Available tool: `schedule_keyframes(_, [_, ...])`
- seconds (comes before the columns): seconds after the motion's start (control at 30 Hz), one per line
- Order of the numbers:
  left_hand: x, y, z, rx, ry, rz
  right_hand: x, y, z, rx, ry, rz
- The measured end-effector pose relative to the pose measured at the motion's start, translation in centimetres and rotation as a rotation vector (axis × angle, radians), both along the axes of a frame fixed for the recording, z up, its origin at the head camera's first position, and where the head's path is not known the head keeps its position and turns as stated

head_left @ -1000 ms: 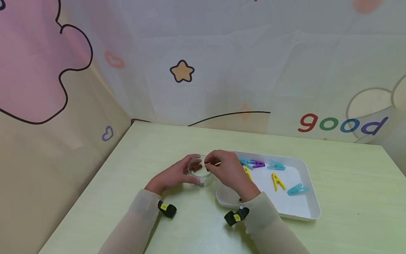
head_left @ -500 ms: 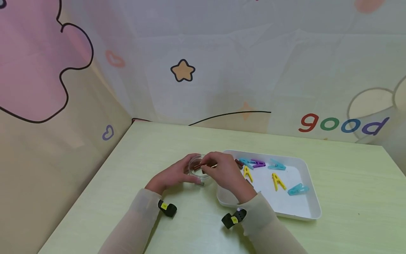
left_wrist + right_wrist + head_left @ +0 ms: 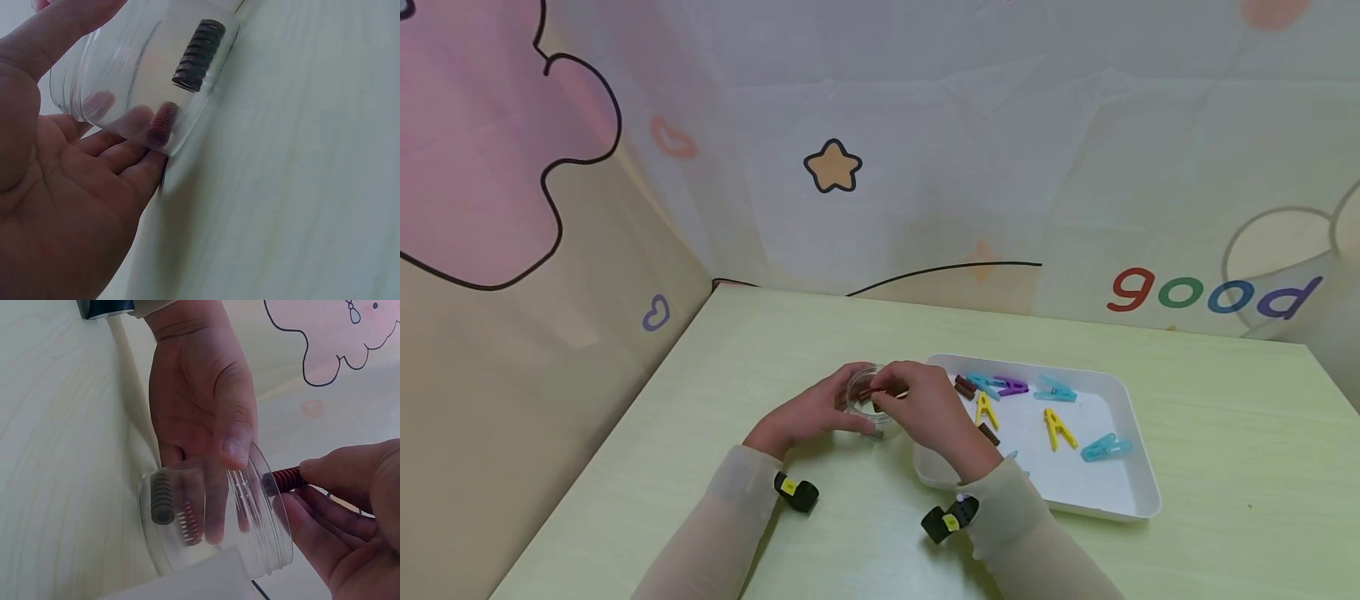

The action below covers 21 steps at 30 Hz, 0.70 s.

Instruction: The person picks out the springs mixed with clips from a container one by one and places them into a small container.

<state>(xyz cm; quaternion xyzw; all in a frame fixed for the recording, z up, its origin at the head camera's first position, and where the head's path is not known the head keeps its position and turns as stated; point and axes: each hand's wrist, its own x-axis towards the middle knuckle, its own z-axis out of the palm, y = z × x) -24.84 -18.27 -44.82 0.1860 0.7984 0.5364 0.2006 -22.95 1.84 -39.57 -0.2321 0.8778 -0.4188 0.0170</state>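
Observation:
A clear jar (image 3: 250, 544) stands on the table, its mouth uncovered, and my left hand (image 3: 815, 414) grips its side. Inside, toward the bottom, lie a dark coil spring (image 3: 199, 55) and a red coil spring (image 3: 164, 124). My right hand (image 3: 925, 410) pinches another red coil spring (image 3: 289, 479) between thumb and fingers. In the right wrist view the tip of that spring is at the jar's mouth. From the head view, the right fingers partly cover the opening.
To the right is a white tray (image 3: 1116, 492). It holds more coil springs (image 3: 965, 387), yellow clothespins (image 3: 1057, 428), blue clothespins (image 3: 1105, 448) and a purple clothespin (image 3: 1012, 386). My right forearm crosses the tray's near left corner. A printed cloth hangs behind the table.
My right hand has shifted slightly left with its spring, over the jar's mouth. More springs in the tray have come into sight. The left hand and jar stay put.

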Motion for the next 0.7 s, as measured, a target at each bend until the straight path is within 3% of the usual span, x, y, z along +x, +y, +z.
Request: schedule_keyframes(0.7, [0.00, -0.06, 0.04, -0.029, 0.005, 0.010, 0.01, 0.15, -0.09, -0.020, 0.018, 0.033])
